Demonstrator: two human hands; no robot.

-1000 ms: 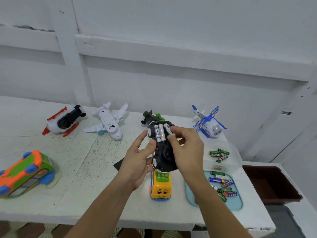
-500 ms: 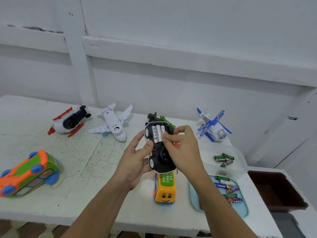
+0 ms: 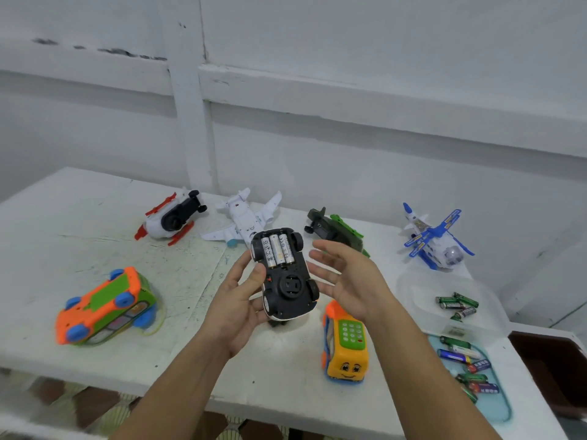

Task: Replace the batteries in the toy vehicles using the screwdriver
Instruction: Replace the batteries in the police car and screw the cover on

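Now the left hand (image 3: 236, 301) grips the car (image 3: 287, 281) belly-up above the table (image 3: 95, 223), thumb pressed on the underside, fingers wrapped round its side. Three batteries (image 3: 278, 250) sit side by side in the open bay at the car's far end. The right hand (image 3: 349, 281) hovers just beside the car, fingers spread, holding nothing. A dark piece (image 3: 277, 323) peeks out beneath the car, maybe its cover, too hidden to say. The bus (image 3: 346, 350) stands on the table under the right wrist. Loose cells (image 3: 457, 304) lie in the tub (image 3: 419, 287) and the tray (image 3: 508, 414) at the right.
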